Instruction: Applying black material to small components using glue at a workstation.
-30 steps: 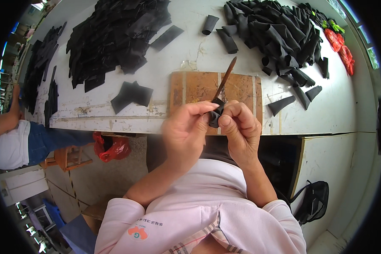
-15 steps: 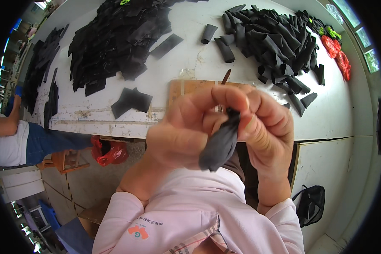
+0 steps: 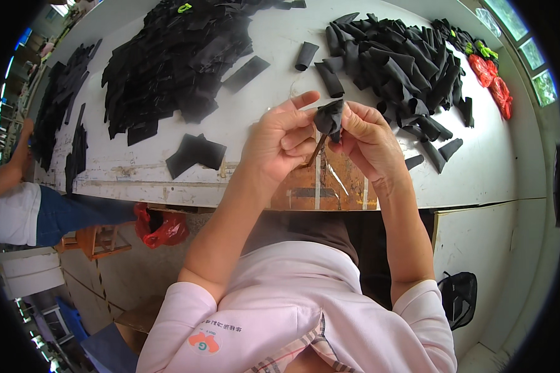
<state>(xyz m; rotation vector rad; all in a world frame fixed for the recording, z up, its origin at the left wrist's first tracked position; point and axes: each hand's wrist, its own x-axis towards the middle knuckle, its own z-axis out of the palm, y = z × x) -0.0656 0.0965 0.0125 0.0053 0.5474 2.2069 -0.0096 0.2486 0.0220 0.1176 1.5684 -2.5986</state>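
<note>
Both hands are raised above the table's front part, pinching one small black fabric piece (image 3: 330, 118) between them. My left hand (image 3: 284, 133) grips its left edge between thumb and fingers, with one finger stretched out above. At its right side my right hand (image 3: 368, 138) holds the cloth by thumb and fingertips. A thin brown stick (image 3: 317, 152) slants up to the cloth's lower end; whether its tip is inside the cloth is hidden. Beneath the hands lies a worn brown board (image 3: 348, 180) with pale strips across it.
A large heap of flat black pieces (image 3: 174, 62) covers the left-middle table. Rolled black tubes (image 3: 410, 62) are piled at right. Two loose flat pieces (image 3: 196, 155) lie nearer. Red plastic bags (image 3: 491, 81) sit far right; another red bag (image 3: 162, 227) hangs below the edge. Another person (image 3: 18, 205) stands left.
Both hands have moved away from my body and down toward the table, carrying the black fabric piece to the brown stick. More of the brown board now shows.
</note>
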